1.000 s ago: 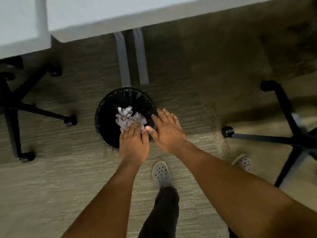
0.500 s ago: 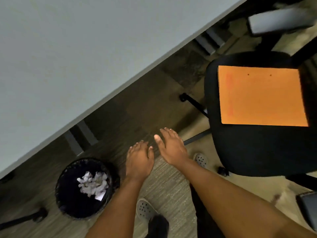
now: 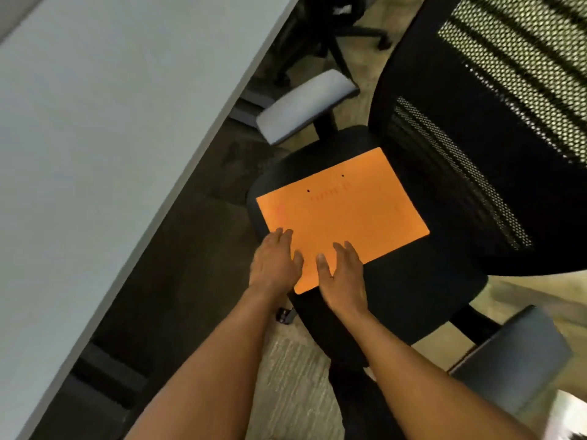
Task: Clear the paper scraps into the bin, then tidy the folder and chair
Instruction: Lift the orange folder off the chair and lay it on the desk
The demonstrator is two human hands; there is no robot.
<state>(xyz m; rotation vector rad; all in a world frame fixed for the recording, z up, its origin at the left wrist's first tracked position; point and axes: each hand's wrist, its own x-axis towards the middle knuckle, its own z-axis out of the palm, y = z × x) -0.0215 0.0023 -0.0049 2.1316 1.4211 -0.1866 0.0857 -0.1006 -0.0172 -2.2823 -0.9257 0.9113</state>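
Note:
An orange folder [image 3: 343, 214] lies flat on the black seat of an office chair [image 3: 413, 287]. My left hand [image 3: 274, 262] hovers over the folder's near left corner, fingers apart, holding nothing. My right hand [image 3: 343, 279] is spread over the folder's near edge, also with nothing in it. Whether either hand touches the folder I cannot tell. The chair's mesh backrest [image 3: 495, 122] rises at the right. The bin and the paper scraps are out of view.
A grey desk [image 3: 111, 138] fills the left, its edge running diagonally close to the chair. The chair's grey armrest [image 3: 305, 106] sits near that edge; the other armrest [image 3: 514, 357] is at lower right. Carpet [image 3: 295, 376] lies below, and another chair's base [image 3: 333, 33] is behind.
The view swung from the bin on the floor up and right to the chair. Both hands moved from over the bin to the orange folder's near edge.

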